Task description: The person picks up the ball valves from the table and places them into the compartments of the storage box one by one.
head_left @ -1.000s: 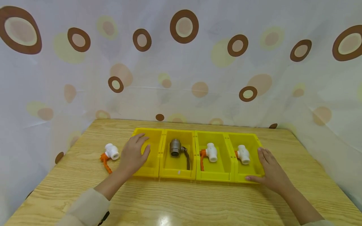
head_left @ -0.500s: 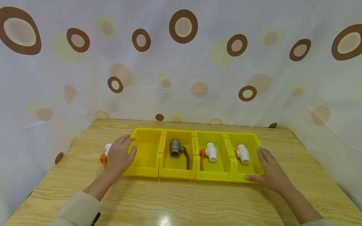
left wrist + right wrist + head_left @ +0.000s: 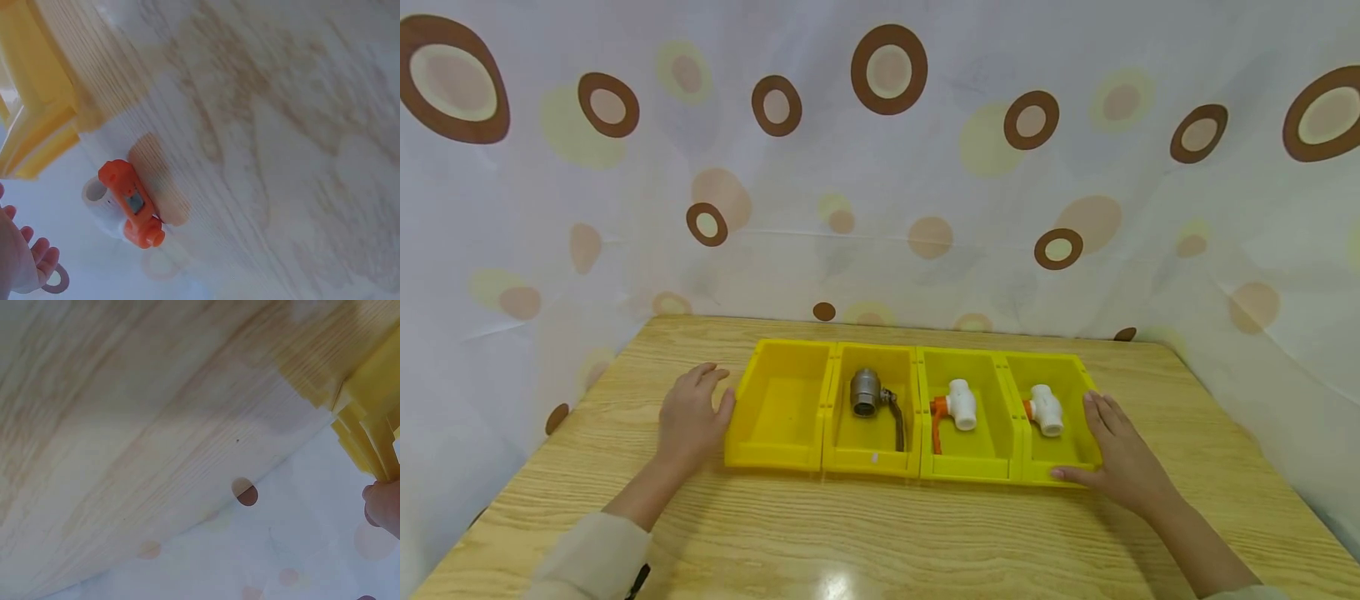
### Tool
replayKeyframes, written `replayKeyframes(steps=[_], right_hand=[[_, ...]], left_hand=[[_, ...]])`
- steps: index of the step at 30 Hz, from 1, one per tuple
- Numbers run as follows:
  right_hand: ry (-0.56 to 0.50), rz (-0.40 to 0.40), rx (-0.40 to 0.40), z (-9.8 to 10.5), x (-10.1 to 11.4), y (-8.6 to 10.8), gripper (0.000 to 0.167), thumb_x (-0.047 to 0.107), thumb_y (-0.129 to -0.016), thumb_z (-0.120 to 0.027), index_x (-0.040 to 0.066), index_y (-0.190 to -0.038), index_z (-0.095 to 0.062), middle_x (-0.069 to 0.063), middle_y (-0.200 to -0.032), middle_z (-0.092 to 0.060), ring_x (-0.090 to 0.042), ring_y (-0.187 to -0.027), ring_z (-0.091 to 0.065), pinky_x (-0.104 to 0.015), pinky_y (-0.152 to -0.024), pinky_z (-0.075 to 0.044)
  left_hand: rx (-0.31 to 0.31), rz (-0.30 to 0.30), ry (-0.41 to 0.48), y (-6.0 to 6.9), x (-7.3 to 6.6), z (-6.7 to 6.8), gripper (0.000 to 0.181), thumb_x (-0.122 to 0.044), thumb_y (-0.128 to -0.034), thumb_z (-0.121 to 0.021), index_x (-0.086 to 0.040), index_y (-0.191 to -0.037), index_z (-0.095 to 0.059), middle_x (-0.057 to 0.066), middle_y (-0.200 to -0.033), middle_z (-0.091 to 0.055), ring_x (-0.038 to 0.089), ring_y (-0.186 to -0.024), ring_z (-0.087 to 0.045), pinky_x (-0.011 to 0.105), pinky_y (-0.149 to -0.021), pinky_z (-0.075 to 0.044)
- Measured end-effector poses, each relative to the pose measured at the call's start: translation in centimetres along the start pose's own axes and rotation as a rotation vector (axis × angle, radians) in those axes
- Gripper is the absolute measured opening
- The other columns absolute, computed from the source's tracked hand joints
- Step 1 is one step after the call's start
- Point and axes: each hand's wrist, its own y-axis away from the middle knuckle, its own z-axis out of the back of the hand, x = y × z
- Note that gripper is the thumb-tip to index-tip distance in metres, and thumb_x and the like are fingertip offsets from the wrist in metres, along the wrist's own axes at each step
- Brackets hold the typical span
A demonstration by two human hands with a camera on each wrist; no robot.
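My left hand (image 3: 691, 421) hovers just left of the yellow bins, fingers loosely spread and holding nothing. It hides the white ball valve with an orange handle (image 3: 134, 203), which the left wrist view shows lying on the table. My right hand (image 3: 1123, 458) rests against the right side of the rightmost yellow bin (image 3: 1060, 477), its fingers fairly straight along the wall and its thumb at the front rim. That bin holds a white valve (image 3: 1045, 410). Another white valve with an orange handle (image 3: 961, 405) lies one bin to the left. A metal ball valve (image 3: 866, 393) lies further left.
The leftmost yellow bin (image 3: 775, 456) has nothing in it and joins the others in one row. Beneath them is a wood-grain table (image 3: 880, 533). A pale curtain with brown rings (image 3: 880, 183) hangs behind and at both sides.
My left hand has moved left, from over the leftmost bin to beside it, and now covers the loose valve in the head view. The right hand and the bins have stayed put.
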Motion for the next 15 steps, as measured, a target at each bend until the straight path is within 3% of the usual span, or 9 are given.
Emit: replayKeyframes(steps=[11, 15], right_hand=[[-0.007, -0.005, 0.009, 0.1, 0.1, 0.0, 0.115, 0.052, -0.074, -0.069, -0.010, -0.145, -0.003, -0.036, -0.148, -0.008, -0.044, -0.141, 0.002, -0.062, -0.108, -0.012], [-0.005, -0.009, 0.010, 0.1, 0.2, 0.0, 0.115, 0.052, -0.074, -0.070, -0.010, -0.145, -0.003, -0.036, -0.148, -0.009, -0.044, -0.141, 0.001, -0.062, -0.108, -0.012]], left_hand=[[-0.001, 0.050, -0.025, 0.4, 1.7, 0.0, 0.024, -0.008, -0.0813, -0.061, 0.008, -0.099, -0.065, 0.028, -0.106, -0.062, 0.045, -0.095, -0.059, 0.055, -0.077, -0.049], [0.064, 0.094, -0.051, 0.4, 2.3, -0.1, 0.029, -0.011, -0.0830, -0.061, 0.009, -0.103, -0.063, 0.030, -0.108, -0.060, 0.047, -0.095, -0.058, 0.057, -0.073, -0.050]])
